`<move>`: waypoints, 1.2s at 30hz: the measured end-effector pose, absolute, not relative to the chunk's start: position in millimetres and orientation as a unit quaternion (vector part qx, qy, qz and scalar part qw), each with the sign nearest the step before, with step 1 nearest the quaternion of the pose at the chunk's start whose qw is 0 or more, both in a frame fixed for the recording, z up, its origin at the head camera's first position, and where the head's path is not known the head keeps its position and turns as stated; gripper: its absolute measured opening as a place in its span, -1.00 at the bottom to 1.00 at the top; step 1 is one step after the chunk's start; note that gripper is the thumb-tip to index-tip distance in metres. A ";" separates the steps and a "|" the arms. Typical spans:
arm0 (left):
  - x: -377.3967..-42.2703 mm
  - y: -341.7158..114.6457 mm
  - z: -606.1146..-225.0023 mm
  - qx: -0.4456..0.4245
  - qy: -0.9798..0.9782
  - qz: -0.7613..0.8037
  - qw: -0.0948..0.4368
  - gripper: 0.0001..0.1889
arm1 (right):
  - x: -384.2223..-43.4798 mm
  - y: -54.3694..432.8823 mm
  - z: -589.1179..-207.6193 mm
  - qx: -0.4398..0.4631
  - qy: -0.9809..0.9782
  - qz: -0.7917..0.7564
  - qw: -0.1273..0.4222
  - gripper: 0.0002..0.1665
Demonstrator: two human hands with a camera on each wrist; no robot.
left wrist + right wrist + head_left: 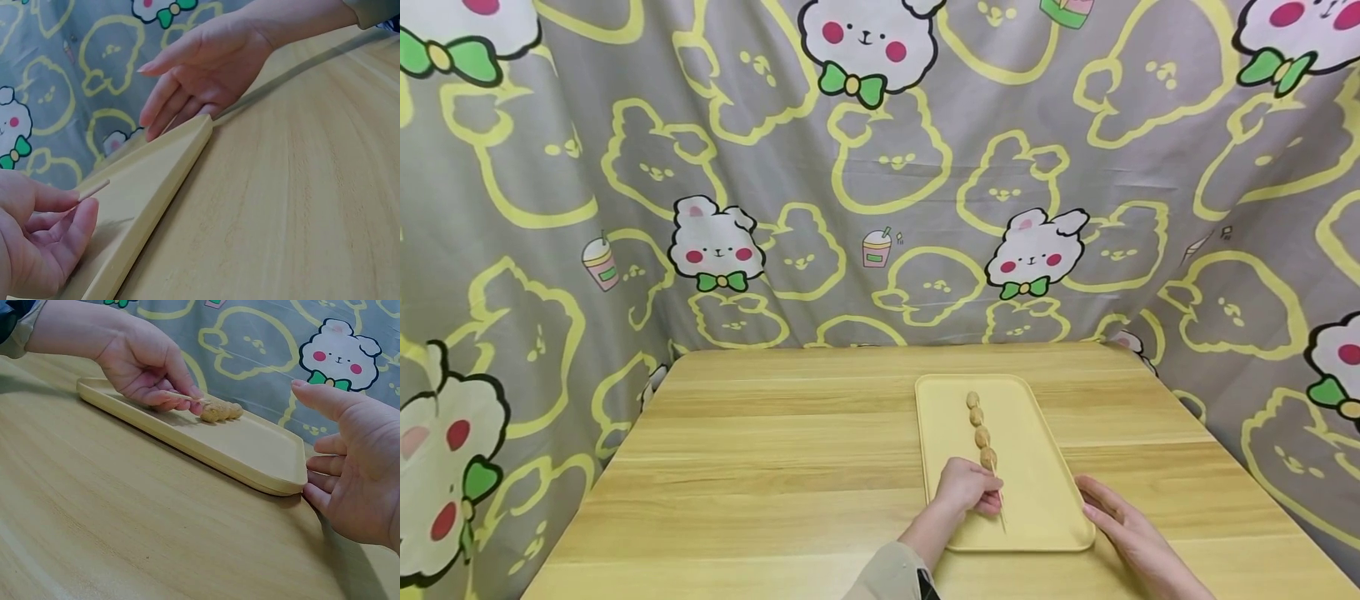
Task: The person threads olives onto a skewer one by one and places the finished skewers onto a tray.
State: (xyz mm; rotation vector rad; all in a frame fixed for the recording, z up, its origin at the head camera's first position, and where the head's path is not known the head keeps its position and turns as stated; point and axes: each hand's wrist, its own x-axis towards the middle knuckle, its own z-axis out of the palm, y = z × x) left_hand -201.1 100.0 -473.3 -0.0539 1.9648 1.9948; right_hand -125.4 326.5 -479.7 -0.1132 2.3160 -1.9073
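Observation:
A skewer of several brown balls [982,437] lies lengthwise over the yellow tray [1037,483] in the head view. My left hand [961,487] pinches its wooden stick between thumb and fingers, just below the lowest ball; the stick's tip [97,189] pokes out past the fingertips in the left wrist view. From the right wrist view, the balls [220,411] sit close over the tray's floor. My right hand [365,469] is at the tray's near right corner, fingers extended and thumb raised, with the fingertips right at the rim.
The tray rests on a wood-grain table [760,467], right of its middle. Behind and at both sides hangs a grey curtain [805,167] with yellow outlines and white rabbit figures, reaching down past the table's edges.

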 end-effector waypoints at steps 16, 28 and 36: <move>-201.1 91.2 -465.3 -0.011 0.695 0.699 0.169 -0.96 | -130.0 330.0 -476.0 -0.037 0.762 -0.641 0.079 -0.28; -212.9 62.7 -440.6 0.028 0.709 0.690 0.142 -0.89 | -143.9 331.2 -454.6 -0.095 0.799 -0.594 0.005 -0.35; -227.3 22.3 -419.9 0.046 0.700 0.704 0.110 -0.77 | -164.0 314.9 -430.3 -0.088 0.841 -0.534 0.004 -0.35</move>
